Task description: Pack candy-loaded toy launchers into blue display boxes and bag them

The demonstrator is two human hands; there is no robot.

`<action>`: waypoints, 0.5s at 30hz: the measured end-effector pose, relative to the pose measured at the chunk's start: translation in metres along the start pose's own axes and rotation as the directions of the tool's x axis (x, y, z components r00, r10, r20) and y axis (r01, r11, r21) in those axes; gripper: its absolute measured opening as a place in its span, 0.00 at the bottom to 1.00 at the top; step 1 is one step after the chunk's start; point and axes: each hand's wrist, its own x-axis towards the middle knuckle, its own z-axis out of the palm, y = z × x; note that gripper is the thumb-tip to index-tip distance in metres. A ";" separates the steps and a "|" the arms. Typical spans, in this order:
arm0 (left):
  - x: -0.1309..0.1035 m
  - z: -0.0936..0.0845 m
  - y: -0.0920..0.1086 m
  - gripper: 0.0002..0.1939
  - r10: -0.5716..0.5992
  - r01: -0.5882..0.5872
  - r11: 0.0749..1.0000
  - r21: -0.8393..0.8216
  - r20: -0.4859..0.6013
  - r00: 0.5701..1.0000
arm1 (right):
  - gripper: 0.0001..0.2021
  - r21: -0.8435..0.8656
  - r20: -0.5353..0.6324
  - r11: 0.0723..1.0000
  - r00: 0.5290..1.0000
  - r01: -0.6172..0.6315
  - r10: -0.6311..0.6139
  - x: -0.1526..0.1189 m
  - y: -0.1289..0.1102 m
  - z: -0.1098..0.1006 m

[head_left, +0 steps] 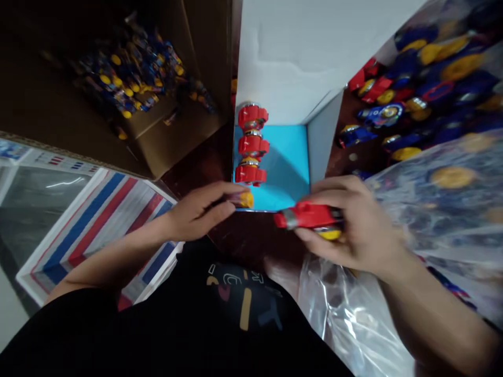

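Note:
My left hand (200, 209) pinches a small purple tube with a yellow end (247, 199) at the near left corner of a white box with a blue floor (288, 162). Inside that box, three red toys (252, 145) stand in a column along the left wall. In my right hand (349, 220) is a red toy with a grey band and a yellow part (308, 215), held just outside the box's near right corner. My right fingers wrap round its right end and are slightly blurred.
A deep cardboard box (168, 139) at the upper left holds many small blue and yellow pieces. Many blue, red and yellow toys (389, 112) lie at the right, partly under clear plastic (440, 209). A striped bag (98, 225) stands at the left.

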 end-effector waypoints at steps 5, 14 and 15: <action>-0.017 0.033 0.006 0.16 -0.132 0.160 0.973 -0.164 0.171 0.976 | 0.16 -0.106 0.002 0.991 0.997 0.082 -0.082 0.005 -0.034 0.037; -0.035 0.041 -0.010 0.14 0.382 -0.333 0.806 0.489 0.000 0.924 | 0.14 0.065 0.193 0.925 0.914 -0.375 0.357 0.000 -0.068 0.046; -0.036 0.042 -0.014 0.14 0.440 -0.377 0.742 0.555 0.021 0.898 | 0.17 0.131 0.252 0.881 0.875 -0.454 0.414 0.000 -0.068 0.046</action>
